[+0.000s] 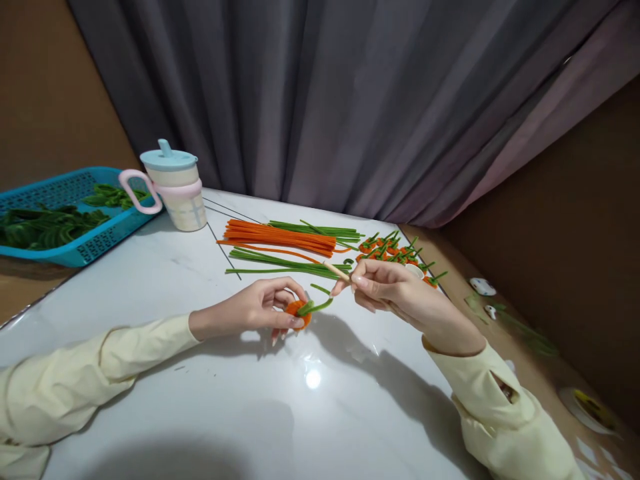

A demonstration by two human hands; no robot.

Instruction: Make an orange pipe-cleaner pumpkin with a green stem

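Observation:
My left hand (260, 308) pinches a small orange pipe-cleaner coil (296, 311) just above the white table (210, 373). A green pipe-cleaner stem (316, 306) sticks out of the coil toward the right. My right hand (395, 293) is closed on a thin wooden stick (336, 271), and its fingertips touch the end of the green stem. Both sleeves are pale yellow.
Behind the hands lie a bundle of orange pipe cleaners (280, 237), green pipe cleaners (285, 263) and several finished orange coils with green stems (395, 252). A lidded cup with a pink handle (175, 188) and a blue basket of green leaves (60, 217) stand at the left.

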